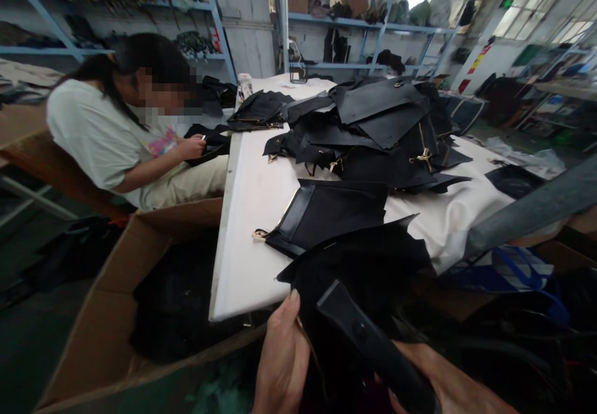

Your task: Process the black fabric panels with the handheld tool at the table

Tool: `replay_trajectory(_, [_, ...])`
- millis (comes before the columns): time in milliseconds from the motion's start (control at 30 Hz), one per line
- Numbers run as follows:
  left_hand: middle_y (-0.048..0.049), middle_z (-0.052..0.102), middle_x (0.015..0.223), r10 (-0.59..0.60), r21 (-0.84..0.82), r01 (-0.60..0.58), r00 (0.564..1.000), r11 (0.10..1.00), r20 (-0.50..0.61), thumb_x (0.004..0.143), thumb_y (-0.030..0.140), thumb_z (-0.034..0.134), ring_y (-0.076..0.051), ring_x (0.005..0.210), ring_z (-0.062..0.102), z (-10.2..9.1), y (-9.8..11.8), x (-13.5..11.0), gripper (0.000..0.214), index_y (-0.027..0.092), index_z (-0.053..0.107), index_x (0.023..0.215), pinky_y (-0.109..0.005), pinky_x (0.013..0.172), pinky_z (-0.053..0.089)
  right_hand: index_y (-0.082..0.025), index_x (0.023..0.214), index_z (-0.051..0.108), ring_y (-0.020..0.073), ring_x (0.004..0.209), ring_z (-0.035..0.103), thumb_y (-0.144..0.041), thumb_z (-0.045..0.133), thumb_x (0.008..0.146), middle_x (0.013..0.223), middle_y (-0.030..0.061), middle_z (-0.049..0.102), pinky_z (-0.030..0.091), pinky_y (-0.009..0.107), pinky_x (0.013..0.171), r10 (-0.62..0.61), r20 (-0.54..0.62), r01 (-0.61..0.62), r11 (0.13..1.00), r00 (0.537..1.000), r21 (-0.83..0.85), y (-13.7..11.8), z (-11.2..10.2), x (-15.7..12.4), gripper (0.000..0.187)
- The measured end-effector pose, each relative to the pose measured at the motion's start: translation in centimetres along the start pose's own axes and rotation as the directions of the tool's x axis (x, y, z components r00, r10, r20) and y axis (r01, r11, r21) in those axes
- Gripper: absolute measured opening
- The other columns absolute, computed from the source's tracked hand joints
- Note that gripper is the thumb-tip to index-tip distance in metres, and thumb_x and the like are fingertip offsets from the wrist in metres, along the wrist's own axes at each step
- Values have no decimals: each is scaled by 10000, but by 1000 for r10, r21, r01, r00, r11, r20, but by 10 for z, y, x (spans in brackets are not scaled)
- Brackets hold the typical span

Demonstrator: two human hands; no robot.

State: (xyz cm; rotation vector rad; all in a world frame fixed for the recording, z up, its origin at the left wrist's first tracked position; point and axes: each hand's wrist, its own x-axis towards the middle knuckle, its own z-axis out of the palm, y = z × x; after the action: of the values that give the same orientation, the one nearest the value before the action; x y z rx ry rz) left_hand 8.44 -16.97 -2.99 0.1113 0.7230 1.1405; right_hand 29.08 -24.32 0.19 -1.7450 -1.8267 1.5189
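My left hand [282, 352] is closed on the near edge of a black fabric panel [368, 252], thumb on top. A zipper [305, 336] runs down this edge beside my fingers. The panel lies partly on the table and hangs over its near edge. My right hand [433, 373] is wrapped around a long black strap-like piece [361, 330] with a round stud, which slants up and left over the panel. Its lower end is hidden in my grip. Just beyond lies another black panel [336, 212] with a gold zipper along its left side.
A big pile of black bag pieces [382, 122] covers the far part of the white table [247, 202]. Below its left edge, a cardboard box [100, 302] holds black pieces. A seated person [121, 122] handles black material at left. A grey metal bar [532, 206] slants at right.
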Motion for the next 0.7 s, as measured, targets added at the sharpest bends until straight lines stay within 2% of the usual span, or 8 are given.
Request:
replay_trajectory(167, [-75,703,1017,-34,12,35,999,999,-37,863,349,549,-205,978,624,-5,2,9,309,158,659,1080,-294,863,478,-218,1010,603,190,729,555,-334,695,665,852,3,616,433,225,575,-20,54,17,999,998,50,-10,-5,19,376])
replay_trajectory(267, [-64,703,1001,2,97,5,998,995,-66,865,346,548,-189,979,616,-7,2,11,290,147,672,1036,-257,854,466,-207,955,608,174,703,539,-307,689,662,815,-1,602,413,215,550,-38,72,34,998,997,49,-17,-8,25,320])
replay_trajectory(367, [-61,702,990,22,189,-16,999,982,-33,845,343,578,-190,946,620,-6,2,11,271,146,681,1001,-246,814,471,-201,914,600,151,677,518,-254,676,659,785,-13,581,390,203,531,-29,70,25,997,997,69,-30,-12,32,271])
replay_trajectory(467, [-55,709,960,-35,216,35,999,976,-2,807,322,622,-203,906,629,-5,-1,10,249,167,684,992,-254,776,481,-188,881,580,110,619,461,-223,679,647,727,-44,531,339,178,485,-31,102,18,992,994,123,-47,-15,40,256])
replay_trajectory(533, [-47,715,933,-62,262,68,998,963,-31,781,306,649,-208,901,630,-6,-4,10,245,183,689,990,-249,763,483,-179,860,565,89,581,416,-232,700,633,693,-62,497,302,169,456,-47,115,31,990,992,139,-55,-18,44,270])
replay_trajectory(600, [-41,721,902,-59,313,80,995,946,-75,760,305,668,-214,901,631,-9,-6,12,244,191,698,973,-244,755,488,-173,843,559,84,581,404,-245,725,610,694,-64,491,296,168,460,-65,75,56,991,995,122,-59,-19,46,295])
replay_trajectory(700, [-25,728,897,-43,317,77,993,945,-113,767,321,656,-216,919,635,-11,-6,15,244,202,703,974,-246,782,492,-174,856,581,88,593,414,-248,716,629,709,-60,503,299,167,464,-93,54,84,986,994,146,-54,-22,39,274])
